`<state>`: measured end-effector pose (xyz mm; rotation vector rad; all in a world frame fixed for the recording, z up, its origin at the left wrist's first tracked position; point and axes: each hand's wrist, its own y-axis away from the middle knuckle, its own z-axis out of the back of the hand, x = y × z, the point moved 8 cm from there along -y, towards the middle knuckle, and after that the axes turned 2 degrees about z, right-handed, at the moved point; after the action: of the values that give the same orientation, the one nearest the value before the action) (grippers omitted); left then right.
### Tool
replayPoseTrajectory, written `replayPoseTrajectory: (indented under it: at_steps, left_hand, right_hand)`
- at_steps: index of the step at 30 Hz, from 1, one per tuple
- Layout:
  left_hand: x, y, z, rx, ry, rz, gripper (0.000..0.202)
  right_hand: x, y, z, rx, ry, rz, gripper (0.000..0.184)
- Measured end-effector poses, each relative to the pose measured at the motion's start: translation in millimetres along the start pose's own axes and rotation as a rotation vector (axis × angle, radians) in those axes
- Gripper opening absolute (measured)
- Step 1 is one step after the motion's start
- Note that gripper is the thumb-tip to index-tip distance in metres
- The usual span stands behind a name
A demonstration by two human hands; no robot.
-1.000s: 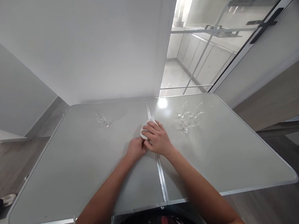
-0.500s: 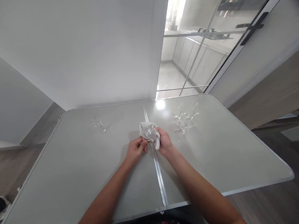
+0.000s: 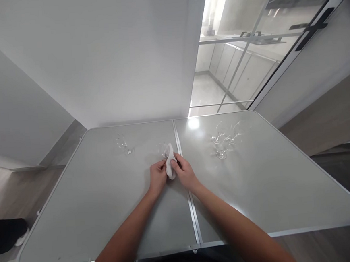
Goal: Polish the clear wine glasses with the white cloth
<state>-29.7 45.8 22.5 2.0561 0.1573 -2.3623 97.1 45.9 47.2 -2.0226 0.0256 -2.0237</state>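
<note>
Over the table's middle, my left hand [image 3: 158, 176] is closed, its fingers pinched low on a clear stemmed glass [image 3: 163, 149]. The bowl of that glass shows faintly above the hand, while its stem and foot are hidden. My right hand [image 3: 184, 172] grips a folded white cloth [image 3: 170, 163], thumb on the near side. The cloth stands upright between the hands and touches the right side of the glass.
Several clear stemmed glasses [image 3: 221, 154] stand grouped on the right half of the grey folding table [image 3: 114, 212]. Clear glassware [image 3: 129, 151] is at the back left. A metal seam [image 3: 192, 212] runs down the middle. At far left, a person's dark-trousered leg [image 3: 7, 235] shows.
The cloth, earlier spread around the glass bowl, is now folded narrow at its right side. My right hand has shifted left, its thumb now on the cloth. The view has turned slightly left.
</note>
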Motion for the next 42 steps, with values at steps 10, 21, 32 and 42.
replayPoseTrajectory:
  at_steps: [10, 21, 32, 42]
  left_hand:
    - [-27.1, 2.0, 15.4, -0.163, -0.248, -0.354, 0.019]
    - [3.0, -4.8, -7.7, 0.193, 0.689, 0.084, 0.057]
    - [15.9, -11.3, -1.7, 0.082, 0.751, 0.121, 0.055]
    - [12.8, -16.1, 3.6, -0.011, 0.747, 0.026, 0.058]
  right_hand:
    - [-23.6, -2.2, 6.1, 0.027, -0.192, -0.177, 0.048]
    - [-32.9, 19.7, -29.8, 0.415, -0.583, -0.5, 0.036]
    - [-24.2, 11.0, -19.3, 0.237, -0.067, -0.287, 0.03]
    - [-15.9, 3.6, -1.8, -0.005, 0.345, -0.112, 0.017]
